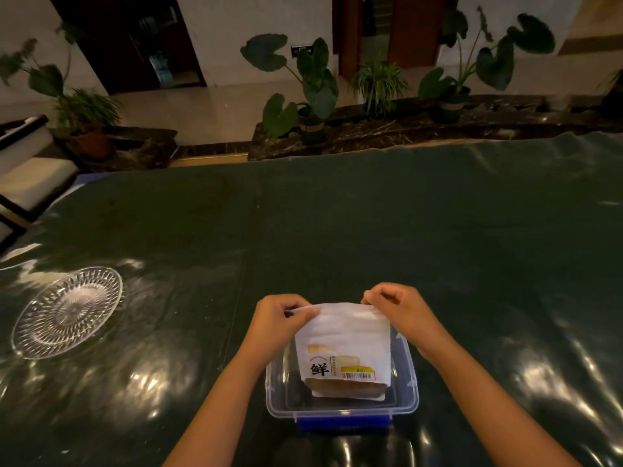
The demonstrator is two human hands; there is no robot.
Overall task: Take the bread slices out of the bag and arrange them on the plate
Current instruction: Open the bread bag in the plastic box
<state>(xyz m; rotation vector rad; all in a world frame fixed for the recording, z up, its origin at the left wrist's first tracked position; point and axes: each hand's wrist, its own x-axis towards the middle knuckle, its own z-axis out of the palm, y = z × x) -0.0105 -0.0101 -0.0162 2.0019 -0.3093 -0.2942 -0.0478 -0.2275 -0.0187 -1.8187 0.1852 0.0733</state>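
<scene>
White bread bag [342,345] stands upright, top pinched between both grips; empty clear glass plate [67,311] lies well left.

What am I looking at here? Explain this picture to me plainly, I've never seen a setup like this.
There is no machine here. A person wears a wide-angle camera on the head, so the one picture looks forward and down at their own two bare hands, with the arms reaching in from the bottom edge.

The surface is a table under a dark green glossy cover. On it, to the left, lies a clear glass plate with nothing on it. In front of the person stands a clear plastic box with a blue clip.

The left hand and right hand each pinch a top corner of a white bread bag, which stands upright in the box. Bread shows through the window at its bottom. None has been taken out yet.

Behind the table are potted plants and a doorway.
</scene>
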